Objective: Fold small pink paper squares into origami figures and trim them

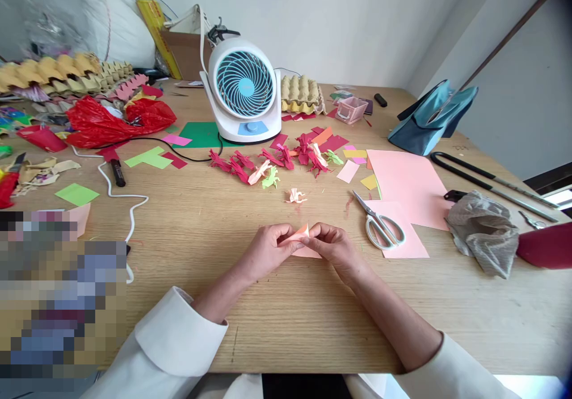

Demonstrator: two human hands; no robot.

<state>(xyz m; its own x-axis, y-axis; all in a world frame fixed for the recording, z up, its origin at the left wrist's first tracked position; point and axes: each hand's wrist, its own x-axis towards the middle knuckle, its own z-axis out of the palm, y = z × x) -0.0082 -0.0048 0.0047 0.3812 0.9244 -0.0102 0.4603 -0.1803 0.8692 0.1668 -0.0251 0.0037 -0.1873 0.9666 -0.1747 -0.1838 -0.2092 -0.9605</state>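
A partly folded sheet of light pink paper (301, 233) is held between both hands, just above the middle of the table. My left hand (272, 246) pinches its left side, thumb on top. With thumb and fingers, my right hand (333, 245) grips the right side, close to the left thumb. A corner of the paper stands up between them, and its lower part shows under the fingers. Just beyond lies a small pale pink folded paper figure (295, 196). Behind it are several red, green and pink folded figures (270, 177). White-handled scissors (379, 226) rest on pink paper to the right.
A white and blue fan (245, 89) stands at the back. Pink sheets (409, 178), a crumpled grey cloth (481, 226) and a blue bag (431, 119) are on the right. Leftward lie a red plastic bag (118, 122), a white cord (133, 208) and egg trays (49, 74).
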